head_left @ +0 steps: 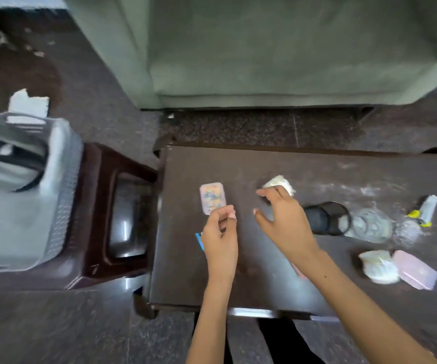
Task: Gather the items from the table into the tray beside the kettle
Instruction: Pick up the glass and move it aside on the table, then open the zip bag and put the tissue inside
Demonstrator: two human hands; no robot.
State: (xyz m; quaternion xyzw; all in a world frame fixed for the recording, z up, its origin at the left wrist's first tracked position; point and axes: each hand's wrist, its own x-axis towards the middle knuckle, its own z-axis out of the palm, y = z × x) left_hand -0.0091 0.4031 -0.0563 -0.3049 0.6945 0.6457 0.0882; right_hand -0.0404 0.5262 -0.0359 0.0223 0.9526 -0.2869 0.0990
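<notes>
On the dark table (251, 285), my left hand (220, 237) pinches the near edge of a small pink patterned pack (211, 197), which lies flat or barely lifted. My right hand (283, 216) hovers with its fingers apart over a crumpled white packet (277, 182), fingertips at its near side. A blue item (199, 241) peeks out under my left hand. At the far left a grey plastic basket (60, 179) rests on a brown stool (99, 206); something grey with a dark handle lies inside it, blurred.
To the right on the table lie a black mesh cup (326, 218) on its side, a clear glass dish (372, 225), a yellow-and-white tube (426, 210), another white packet (378, 266) and a pink box (417, 269). A grey-green sofa (264, 48) stands beyond the table.
</notes>
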